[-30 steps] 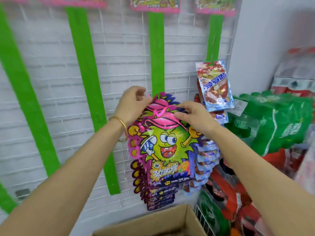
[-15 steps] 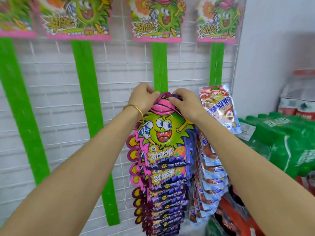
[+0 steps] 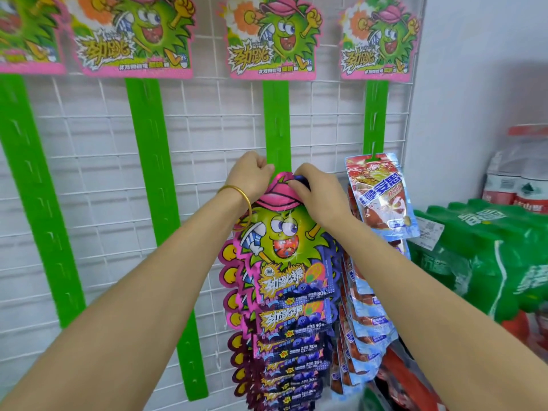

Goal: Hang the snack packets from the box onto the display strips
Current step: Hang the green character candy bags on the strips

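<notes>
A green-monster snack packet (image 3: pixel 281 241) with a pink cap top hangs at the head of a column of like packets on the middle green display strip (image 3: pixel 276 123). My left hand (image 3: pixel 250 175) curls its fingers at the packet's top left edge, against the strip. My right hand (image 3: pixel 318 192) pinches the packet's top right, at the cap. Several packets (image 3: pixel 284 345) overlap below it. The box is out of view.
Two bare green strips (image 3: pixel 154 173) hang to the left on the white wire grid (image 3: pixel 207 137). A right strip (image 3: pixel 375 114) carries red-and-blue packets (image 3: pixel 381 194). Green shrink-wrapped bottle packs (image 3: pixel 489 256) stand at right. Header cards (image 3: pixel 271 37) top each strip.
Both hands have raised the packet's top up to the middle strip. My view has tilted upward, so the header cards show and the box has left the frame.
</notes>
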`<control>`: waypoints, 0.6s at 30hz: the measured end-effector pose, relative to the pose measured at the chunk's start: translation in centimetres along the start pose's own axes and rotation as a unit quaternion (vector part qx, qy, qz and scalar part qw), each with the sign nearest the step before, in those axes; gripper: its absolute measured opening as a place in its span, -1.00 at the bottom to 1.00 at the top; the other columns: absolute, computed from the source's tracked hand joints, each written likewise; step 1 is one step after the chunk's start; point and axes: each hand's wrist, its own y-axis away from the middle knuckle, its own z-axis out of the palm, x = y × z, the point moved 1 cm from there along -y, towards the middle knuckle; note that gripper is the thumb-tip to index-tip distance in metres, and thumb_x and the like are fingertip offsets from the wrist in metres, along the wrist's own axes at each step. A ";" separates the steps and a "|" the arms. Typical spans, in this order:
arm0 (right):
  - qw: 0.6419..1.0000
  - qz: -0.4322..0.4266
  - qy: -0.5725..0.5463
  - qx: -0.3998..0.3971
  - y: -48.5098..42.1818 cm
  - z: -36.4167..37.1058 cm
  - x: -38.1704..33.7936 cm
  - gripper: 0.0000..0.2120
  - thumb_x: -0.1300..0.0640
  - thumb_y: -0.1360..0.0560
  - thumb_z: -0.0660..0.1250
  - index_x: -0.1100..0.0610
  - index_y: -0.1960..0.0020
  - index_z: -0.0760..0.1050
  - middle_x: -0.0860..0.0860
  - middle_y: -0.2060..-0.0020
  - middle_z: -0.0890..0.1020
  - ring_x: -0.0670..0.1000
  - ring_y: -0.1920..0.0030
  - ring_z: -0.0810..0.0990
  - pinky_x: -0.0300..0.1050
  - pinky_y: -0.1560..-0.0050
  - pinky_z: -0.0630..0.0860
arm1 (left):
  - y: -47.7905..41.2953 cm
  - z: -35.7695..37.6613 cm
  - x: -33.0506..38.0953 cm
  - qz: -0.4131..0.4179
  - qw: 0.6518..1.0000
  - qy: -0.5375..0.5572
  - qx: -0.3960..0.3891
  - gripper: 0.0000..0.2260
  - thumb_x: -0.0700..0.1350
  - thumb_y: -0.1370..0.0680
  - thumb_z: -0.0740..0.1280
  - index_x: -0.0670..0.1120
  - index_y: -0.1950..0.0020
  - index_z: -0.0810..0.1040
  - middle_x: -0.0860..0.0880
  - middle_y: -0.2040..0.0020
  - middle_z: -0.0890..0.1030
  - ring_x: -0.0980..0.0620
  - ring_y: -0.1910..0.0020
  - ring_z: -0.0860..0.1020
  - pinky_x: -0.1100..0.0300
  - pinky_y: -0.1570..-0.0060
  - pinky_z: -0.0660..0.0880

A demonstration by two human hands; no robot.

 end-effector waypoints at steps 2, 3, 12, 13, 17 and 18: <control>1.000 0.000 0.012 -0.023 0.7 0.4 0.5 -0.79 0.01 -0.54 0.24 0.14 -0.05 0.47 0.15 0.04 0.62 0.22 -0.01 0.54 0.03 0.12 0.43 | 0.1 0.1 -0.2 -0.007 1.000 0.017 -0.004 -0.75 -0.16 -0.55 0.22 -0.07 0.34 0.33 0.00 0.43 0.39 0.04 0.43 0.37 0.21 0.35 0.29; 0.999 0.002 0.014 -0.028 1.0 0.6 0.7 -0.79 0.01 -0.54 0.24 0.14 -0.05 0.47 0.15 0.05 0.62 0.22 -0.01 0.54 0.02 0.13 0.42 | 0.2 0.1 -0.3 -0.008 1.000 0.025 -0.011 -0.76 -0.17 -0.55 0.22 -0.09 0.33 0.35 -0.01 0.43 0.40 0.00 0.42 0.40 0.22 0.33 0.32; 0.999 -0.017 0.038 0.027 -0.3 -0.9 -1.0 -0.79 -0.01 -0.56 0.20 0.11 -0.04 0.46 0.09 0.04 0.61 0.18 -0.02 0.53 -0.02 0.13 0.38 | 1.2 -0.3 0.0 0.005 0.999 0.030 -0.028 -0.76 -0.14 -0.58 0.18 -0.13 0.29 0.43 -0.06 0.38 0.39 0.05 0.40 0.32 0.17 0.35 0.22; 0.998 -0.020 0.048 0.028 -0.6 -0.9 -1.1 -0.79 -0.01 -0.56 0.19 0.11 -0.05 0.46 0.09 0.03 0.61 0.19 -0.02 0.53 -0.02 0.14 0.37 | 1.2 -0.4 0.1 0.002 0.999 0.039 -0.029 -0.76 -0.13 -0.58 0.17 -0.13 0.27 0.45 -0.05 0.37 0.41 0.05 0.39 0.33 0.18 0.37 0.25; 0.998 -0.013 0.058 0.024 -0.9 -0.8 -1.2 -0.78 -0.01 -0.56 0.19 0.11 -0.07 0.46 0.11 0.02 0.62 0.21 -0.03 0.54 -0.01 0.12 0.39 | 1.2 -0.3 0.0 -0.018 0.997 0.070 -0.027 -0.72 -0.14 -0.57 0.18 -0.08 0.35 0.40 -0.05 0.38 0.40 0.07 0.42 0.32 0.23 0.41 0.27; 0.998 -0.009 0.054 0.020 -0.9 -0.7 -1.2 -0.78 -0.01 -0.56 0.20 0.11 -0.07 0.46 0.12 0.01 0.62 0.21 -0.04 0.54 0.00 0.12 0.40 | 1.2 -0.3 0.0 -0.021 0.997 0.073 -0.027 -0.72 -0.15 -0.57 0.18 -0.08 0.36 0.39 -0.07 0.37 0.39 0.06 0.41 0.31 0.20 0.39 0.25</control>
